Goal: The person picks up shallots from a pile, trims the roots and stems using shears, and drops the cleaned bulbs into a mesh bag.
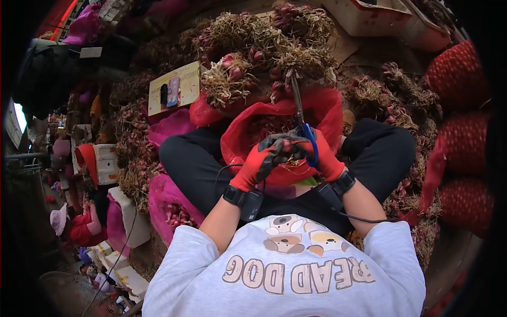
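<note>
Both my hands wear red gloves with dark grey palms, above an open red mesh bag [331,108] between my crossed legs. My left hand [265,157] is closed around a small reddish shallot [287,145], mostly hidden by the fingers. The scissors [309,138] have blue handles and long metal blades pointing away from me; my right hand [323,153] is closed on the handles. Its fingertips meet those of my left hand at the shallot. Beyond the bag lie bundles of shallots with dry stalks [229,79]. Loose shallots show dimly inside the bag.
A cardboard box [189,84] with phone-like items on it stands at the left front. Full red mesh sacks [465,134] line the right. A pink mesh bag [163,198] of shallots lies by my left knee. People and white foam boxes [129,216] are farther left.
</note>
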A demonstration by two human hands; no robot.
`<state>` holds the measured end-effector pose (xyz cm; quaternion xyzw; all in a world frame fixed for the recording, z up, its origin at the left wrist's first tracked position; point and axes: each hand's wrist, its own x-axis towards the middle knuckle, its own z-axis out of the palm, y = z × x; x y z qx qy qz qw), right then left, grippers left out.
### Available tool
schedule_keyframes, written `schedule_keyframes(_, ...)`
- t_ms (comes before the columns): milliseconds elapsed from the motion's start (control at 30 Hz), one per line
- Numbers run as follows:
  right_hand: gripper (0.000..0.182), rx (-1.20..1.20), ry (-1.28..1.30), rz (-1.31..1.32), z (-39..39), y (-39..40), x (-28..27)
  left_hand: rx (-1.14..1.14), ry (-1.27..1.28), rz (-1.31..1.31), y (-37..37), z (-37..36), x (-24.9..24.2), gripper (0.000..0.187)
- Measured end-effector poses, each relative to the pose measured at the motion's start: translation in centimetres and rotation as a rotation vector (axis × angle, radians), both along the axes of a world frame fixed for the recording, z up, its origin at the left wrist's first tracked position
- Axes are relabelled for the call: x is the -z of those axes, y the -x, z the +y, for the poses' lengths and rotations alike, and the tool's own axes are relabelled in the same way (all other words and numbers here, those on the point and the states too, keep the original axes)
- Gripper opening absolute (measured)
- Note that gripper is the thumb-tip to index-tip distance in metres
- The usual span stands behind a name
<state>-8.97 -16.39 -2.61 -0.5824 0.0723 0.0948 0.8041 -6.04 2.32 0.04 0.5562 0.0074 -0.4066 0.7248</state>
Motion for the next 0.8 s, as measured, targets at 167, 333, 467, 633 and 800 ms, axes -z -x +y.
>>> schedule_keyframes(167, 0.031, 0.117, 0.106, 0.058, 0.5, 0.5, 0.4, -0.264, 0.209, 0.18, -0.3, 0.8, 2.8, 0.03)
schedule_keyframes(333, 0.035, -0.09, 0.675, -0.067, -0.1, 2.1, -0.1, -0.461, 0.679, 0.53, -2.3, 4.2, 4.1, 0.025)
schedule_keyframes(467, 0.047, -0.209, 0.831, -0.127, 0.8, 2.8, -1.7, -0.396, 0.502, 0.318, -2.3, 4.5, 3.7, 0.021)
schedule_keyframes(633, 0.05, -0.196, 0.815, -0.165, 1.0, 2.8, -2.9, -0.351, 0.469, 0.283, -2.0, 4.7, 4.4, 0.024)
schedule_keyframes(800, 0.031, -0.252, 0.872, -0.114, 0.1, 3.1, -1.4, -0.226, 0.282, 0.061, -2.1, 4.2, 2.8, 0.029)
